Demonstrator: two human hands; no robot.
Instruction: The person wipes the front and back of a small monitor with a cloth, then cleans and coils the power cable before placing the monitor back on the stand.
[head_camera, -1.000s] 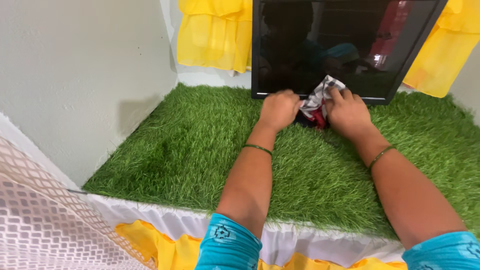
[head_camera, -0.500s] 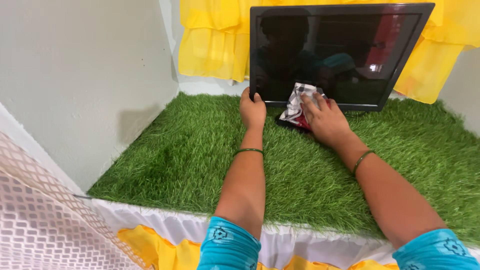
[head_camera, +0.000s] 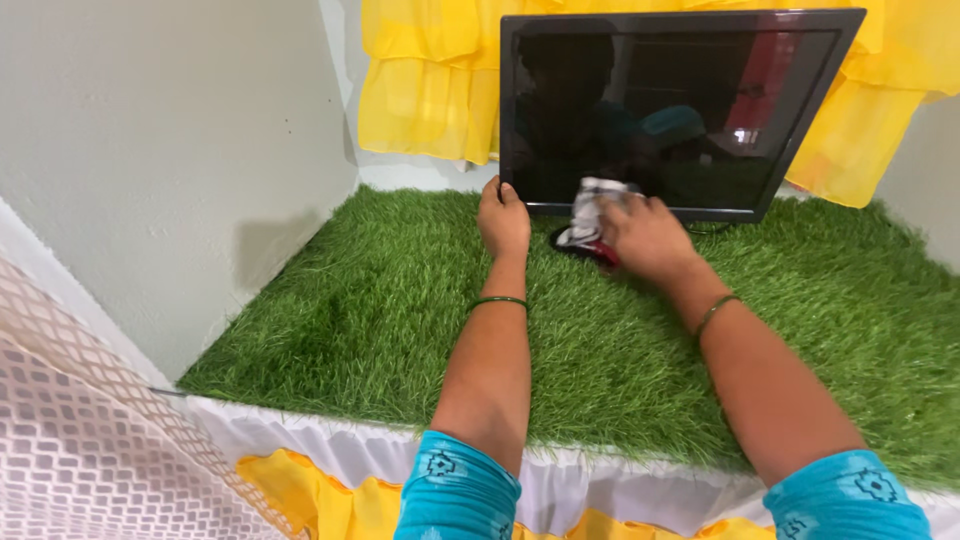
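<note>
A black flat-screen monitor (head_camera: 690, 100) stands upright on green artificial grass (head_camera: 350, 300). My left hand (head_camera: 503, 220) grips the monitor's lower left corner. My right hand (head_camera: 645, 238) presses a crumpled white, black and red cloth (head_camera: 585, 218) against the bottom edge of the dark screen. The monitor's base is mostly hidden behind the cloth and my right hand. Both wrists wear thin green bangles.
A pale wall (head_camera: 170, 150) closes in the left side. Yellow fabric (head_camera: 430, 80) hangs behind the monitor on both sides. The grass platform's front edge has white and yellow trim (head_camera: 330, 450). A white lattice-patterned cloth (head_camera: 70, 440) lies at the lower left.
My left hand moved from the cloth to the monitor's lower left corner. My right hand stayed on the cloth and slid a little along the screen's bottom edge. The view tilted up.
</note>
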